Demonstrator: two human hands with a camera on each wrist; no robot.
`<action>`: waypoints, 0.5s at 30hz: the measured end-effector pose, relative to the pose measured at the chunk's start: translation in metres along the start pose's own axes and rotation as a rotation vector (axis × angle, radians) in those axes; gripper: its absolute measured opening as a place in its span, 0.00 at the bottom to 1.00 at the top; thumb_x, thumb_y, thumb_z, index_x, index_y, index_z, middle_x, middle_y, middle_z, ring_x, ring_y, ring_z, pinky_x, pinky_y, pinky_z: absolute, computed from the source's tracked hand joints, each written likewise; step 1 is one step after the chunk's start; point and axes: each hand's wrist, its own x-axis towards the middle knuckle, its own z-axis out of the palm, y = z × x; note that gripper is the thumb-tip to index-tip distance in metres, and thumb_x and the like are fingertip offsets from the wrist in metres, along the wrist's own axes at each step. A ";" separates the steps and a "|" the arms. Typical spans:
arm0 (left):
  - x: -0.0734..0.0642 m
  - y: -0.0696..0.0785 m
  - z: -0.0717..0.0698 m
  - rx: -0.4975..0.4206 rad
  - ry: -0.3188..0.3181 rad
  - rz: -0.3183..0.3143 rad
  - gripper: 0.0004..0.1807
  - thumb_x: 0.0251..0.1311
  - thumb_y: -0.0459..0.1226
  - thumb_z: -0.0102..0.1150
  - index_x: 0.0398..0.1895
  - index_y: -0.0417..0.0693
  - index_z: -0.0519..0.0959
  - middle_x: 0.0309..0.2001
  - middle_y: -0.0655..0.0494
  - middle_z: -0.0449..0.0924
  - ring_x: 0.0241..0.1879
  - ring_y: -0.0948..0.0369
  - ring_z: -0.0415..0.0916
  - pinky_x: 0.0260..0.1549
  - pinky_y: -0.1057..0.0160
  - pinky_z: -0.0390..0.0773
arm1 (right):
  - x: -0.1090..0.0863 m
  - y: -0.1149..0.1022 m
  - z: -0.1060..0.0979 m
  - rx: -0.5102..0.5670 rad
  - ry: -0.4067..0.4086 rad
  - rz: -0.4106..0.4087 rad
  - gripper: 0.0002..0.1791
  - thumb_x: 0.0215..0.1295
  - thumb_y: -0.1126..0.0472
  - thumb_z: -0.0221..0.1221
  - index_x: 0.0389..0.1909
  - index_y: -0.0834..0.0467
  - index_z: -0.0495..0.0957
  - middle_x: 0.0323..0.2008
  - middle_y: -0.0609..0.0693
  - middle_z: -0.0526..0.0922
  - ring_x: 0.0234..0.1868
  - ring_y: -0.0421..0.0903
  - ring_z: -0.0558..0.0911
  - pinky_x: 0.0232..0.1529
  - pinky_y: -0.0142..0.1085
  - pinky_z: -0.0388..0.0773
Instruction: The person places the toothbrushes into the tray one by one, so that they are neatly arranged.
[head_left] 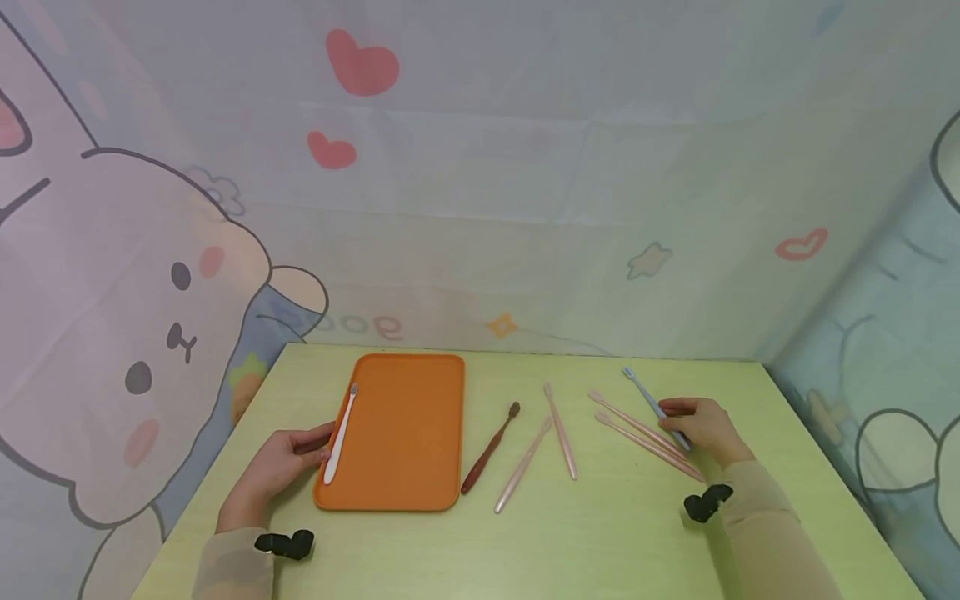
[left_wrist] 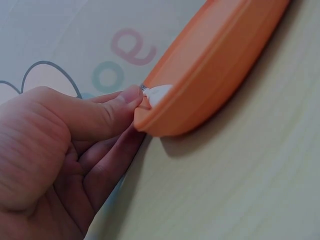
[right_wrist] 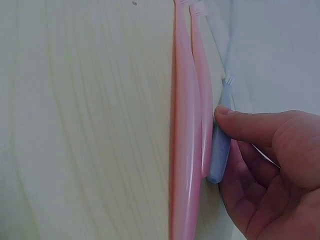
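My left hand (head_left: 279,467) grips the left rim of an orange tray (head_left: 408,433), thumb on top and fingers against the outside in the left wrist view. A white toothbrush (head_left: 341,433) lies along that side of the tray, close to the thumb. Over on the right, my right hand (head_left: 703,427) pinches a blue toothbrush (right_wrist: 220,150) by its handle, thumb on the near side. Right beside it lie two pink toothbrushes (right_wrist: 187,125), nearly parallel, their heads pointing to the back left in the head view.
Between tray and right hand lie a brown toothbrush (head_left: 489,450) and two more pink toothbrushes, one slanted (head_left: 522,467) and one nearer the back (head_left: 561,433). A printed cloth (head_left: 480,208) hangs behind the pale yellow-green table (head_left: 570,550).
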 end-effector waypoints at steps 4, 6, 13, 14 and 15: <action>0.001 0.000 -0.001 -0.006 -0.003 -0.012 0.28 0.72 0.39 0.69 0.73 0.41 0.78 0.67 0.46 0.81 0.69 0.48 0.74 0.69 0.52 0.71 | -0.002 -0.003 -0.001 -0.001 -0.003 0.008 0.27 0.74 0.60 0.67 0.69 0.68 0.79 0.60 0.67 0.85 0.52 0.56 0.83 0.43 0.36 0.80; 0.001 0.001 0.000 -0.008 -0.005 -0.013 0.28 0.72 0.39 0.69 0.73 0.40 0.78 0.67 0.45 0.81 0.70 0.46 0.74 0.70 0.46 0.70 | -0.003 -0.004 -0.001 -0.006 -0.003 0.008 0.27 0.75 0.60 0.67 0.69 0.68 0.78 0.60 0.67 0.84 0.53 0.56 0.83 0.43 0.36 0.80; 0.001 0.002 0.000 -0.021 -0.007 -0.025 0.28 0.72 0.39 0.70 0.72 0.41 0.78 0.67 0.46 0.81 0.70 0.47 0.73 0.70 0.46 0.70 | 0.000 0.000 0.000 -0.024 0.014 0.008 0.26 0.73 0.59 0.68 0.67 0.68 0.80 0.58 0.65 0.86 0.52 0.56 0.84 0.43 0.37 0.80; 0.001 0.002 0.000 -0.015 -0.006 -0.024 0.28 0.72 0.39 0.70 0.72 0.41 0.78 0.67 0.46 0.81 0.70 0.48 0.74 0.69 0.48 0.71 | 0.001 0.001 0.001 -0.028 0.016 0.009 0.26 0.72 0.59 0.69 0.66 0.67 0.81 0.57 0.64 0.87 0.52 0.56 0.84 0.44 0.37 0.81; 0.001 0.002 0.000 -0.016 -0.002 -0.027 0.29 0.71 0.40 0.70 0.72 0.42 0.79 0.67 0.46 0.81 0.70 0.48 0.74 0.69 0.49 0.72 | 0.002 0.002 0.001 -0.031 0.017 0.007 0.26 0.72 0.59 0.69 0.66 0.67 0.81 0.56 0.63 0.87 0.52 0.56 0.84 0.44 0.37 0.81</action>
